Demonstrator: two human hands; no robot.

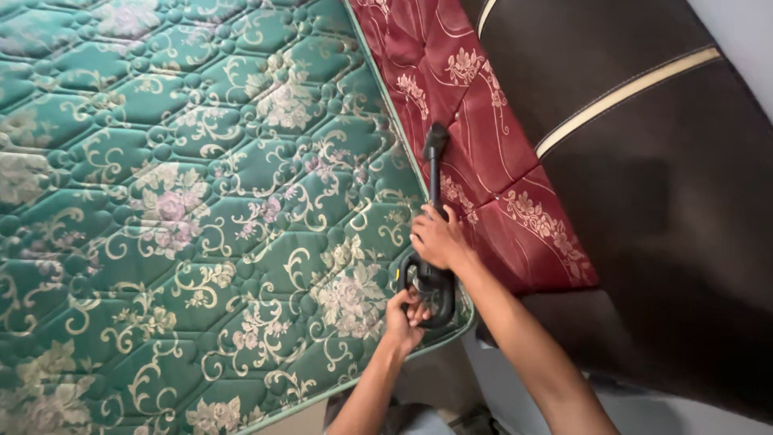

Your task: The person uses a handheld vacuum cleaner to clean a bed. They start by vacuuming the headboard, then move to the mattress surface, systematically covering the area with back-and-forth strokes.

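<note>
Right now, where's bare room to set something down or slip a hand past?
Free: green mattress left of the black wand. Crowded: its corner, where left hand and right hand grip the handle beside the red mattress side.

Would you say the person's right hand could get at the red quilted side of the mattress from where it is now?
Probably yes. The right hand grips the black wand right at the mattress edge, and the red quilted side lies open just beside it, with nothing between them. The left hand holds the looped handle lower down.

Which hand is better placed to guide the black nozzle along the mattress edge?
Probably the right hand: it grips the black wand nearer the nozzle. The left hand holds the looped handle behind.
</note>
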